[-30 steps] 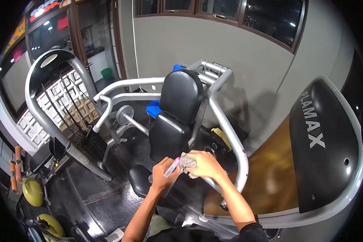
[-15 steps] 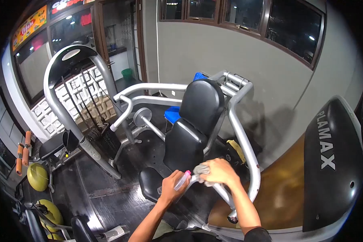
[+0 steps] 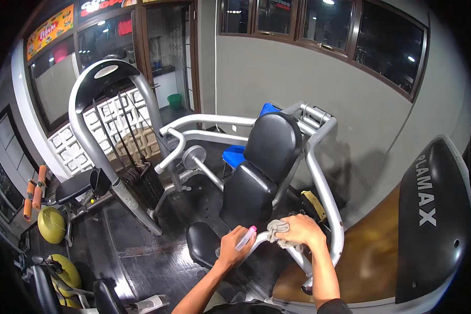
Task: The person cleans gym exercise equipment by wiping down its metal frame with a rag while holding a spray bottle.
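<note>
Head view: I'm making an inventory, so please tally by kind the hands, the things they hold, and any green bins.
Hands: 2 (left hand, right hand)
Grey cloth: 1
Pink-topped clear container: 1
Green bin: 1
Total: 5

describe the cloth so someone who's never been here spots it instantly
Start at the black-padded exercise machine, in front of the grey wall. Below its backrest in the picture, the right hand grips the cloth. It is crumpled and pale grey, unlike the clear, pink-topped bottle in the left hand.
</note>
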Tool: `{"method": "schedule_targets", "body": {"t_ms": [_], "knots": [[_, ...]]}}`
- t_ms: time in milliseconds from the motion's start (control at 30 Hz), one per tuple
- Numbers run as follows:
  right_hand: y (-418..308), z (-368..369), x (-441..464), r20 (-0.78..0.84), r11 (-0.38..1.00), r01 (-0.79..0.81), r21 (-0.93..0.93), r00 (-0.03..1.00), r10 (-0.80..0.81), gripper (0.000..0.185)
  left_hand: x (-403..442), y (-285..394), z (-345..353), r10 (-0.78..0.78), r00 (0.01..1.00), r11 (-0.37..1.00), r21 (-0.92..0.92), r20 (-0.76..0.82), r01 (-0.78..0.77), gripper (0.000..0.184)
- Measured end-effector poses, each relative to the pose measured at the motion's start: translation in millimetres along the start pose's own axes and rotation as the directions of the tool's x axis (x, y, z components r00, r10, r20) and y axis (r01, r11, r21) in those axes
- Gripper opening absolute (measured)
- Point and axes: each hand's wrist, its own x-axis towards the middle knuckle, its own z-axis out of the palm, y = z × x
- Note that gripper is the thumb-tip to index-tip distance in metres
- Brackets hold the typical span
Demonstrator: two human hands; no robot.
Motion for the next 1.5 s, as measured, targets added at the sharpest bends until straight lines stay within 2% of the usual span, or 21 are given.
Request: {"method": "schedule_targets", "body": {"t_ms": [33, 100, 133, 233, 367, 433, 467, 567, 700, 800, 900, 967, 1033, 1067, 1167, 1233, 1333, 1367, 1433, 1467, 1500], "knots": [[-5, 9, 2, 0.003, 1.0, 0.0, -0.001, 1.0, 0.0, 0.049, -1, -2, 0, -0.003, 1.0, 1.0, 0.0, -0.001, 0.003, 0.015], [-15, 38, 5, -0.315, 0.952, 0.024, -0.306, 0.941, -0.125, 0.043, -3, -4, 1, -0.075, 0.997, 0.997, 0.033, -0.016, 0.076, 0.014], [-25, 49, 8, -0.369, 0.947, 0.034, -0.32, 0.916, -0.158, 0.036, -4, -5, 1, -0.077, 0.997, 0.997, 0.024, -0.011, 0.077, 0.014], [-46, 78, 8, -0.4, 0.941, 0.203, -0.27, 0.866, -0.301, 0.034, -13, -20, -5, -0.06, 0.998, 0.997, -0.052, 0.004, 0.06, 0.029], [-34, 70, -9, -0.444, 0.969, 0.214, -0.124, 0.861, -0.247, 0.039, -13, -11, -4, -0.109, 0.993, 0.993, -0.052, -0.033, 0.107, 0.017], [-28, 60, -21, -0.499, 0.977, 0.144, -0.158, 0.842, -0.205, 0.036, -11, -8, -3, -0.135, 0.989, 0.989, -0.065, -0.067, 0.131, 0.015], [-25, 57, -25, -0.535, 0.991, 0.04, -0.13, 0.838, -0.104, 0.034, -11, -7, -5, -0.143, 0.988, 0.989, -0.046, -0.065, 0.14, 0.016], [-17, 57, -32, -0.599, 0.999, -0.018, -0.047, 0.801, -0.014, 0.033, -10, -3, -6, -0.179, 0.983, 0.983, -0.041, -0.053, 0.177, 0.018], [-36, 86, -35, -0.612, 0.992, -0.036, -0.118, 0.79, -0.044, 0.051, -10, -3, -6, -0.182, 0.983, 0.981, -0.069, -0.037, 0.179, 0.02], [-30, 114, -34, -0.605, 0.979, 0.132, -0.158, 0.771, -0.201, 0.066, -11, -6, -6, -0.175, 0.984, 0.98, -0.103, -0.026, 0.171, 0.021], [-23, 124, -40, -0.565, 0.979, 0.086, -0.183, 0.806, -0.177, 0.065, -12, -8, -3, -0.145, 0.989, 0.984, -0.107, -0.023, 0.142, 0.022], [-30, 118, -45, -0.619, 0.984, 0.043, -0.174, 0.772, -0.143, 0.062, -11, -6, -6, -0.144, 0.99, 0.983, -0.119, -0.015, 0.141, 0.024], [-36, 109, -47, -0.697, 0.994, -0.109, 0.025, 0.71, 0.096, 0.058, -10, -5, -8, -0.155, 0.988, 0.982, -0.114, -0.006, 0.153, 0.022], [-34, 111, -44, -0.756, 0.991, -0.103, 0.091, 0.641, 0.136, 0.056, -11, -5, -8, -0.147, 0.989, 0.984, -0.109, -0.011, 0.145, 0.021], [-43, 129, -41, -0.767, 0.994, -0.077, 0.071, 0.634, 0.104, 0.055, -11, -5, -8, -0.139, 0.99, 0.985, -0.107, -0.013, 0.137, 0.019], [-46, 153, -35, -0.767, 0.992, 0.067, 0.104, 0.641, 0.037, 0.057, -12, -8, -7, -0.136, 0.991, 0.985, -0.108, -0.005, 0.135, 0.019], [-44, 177, -29, -0.817, 0.934, 0.277, 0.226, 0.576, 0.027, 0.05, -11, -10, -5, -0.112, 0.993, 0.986, -0.129, -0.021, 0.109, 0.018], [-40, 185, -27, -0.817, 0.933, 0.277, 0.229, 0.575, 0.03, 0.05, -11, -7, -7, -0.136, 0.991, 0.986, -0.102, -0.009, 0.134, 0.018], [-31, 211, -24, -0.773, 0.727, 0.425, 0.539, 0.593, 0.227, 0.04, -10, -4, -6, -0.159, 0.987, 0.985, -0.075, 0.004, 0.159, 0.018], [-30, 229, -20, -0.591, 0.47, 0.395, 0.79, 0.698, 0.406, 0.027, -11, -5, -5, -0.153, 0.988, 0.985, -0.08, -0.005, 0.152, 0.018], [-32, 231, -17, -0.589, 0.467, 0.395, 0.791, 0.697, 0.409, 0.027, -12, -8, -5, -0.147, 0.989, 0.986, -0.084, -0.012, 0.145, 0.018]]}}
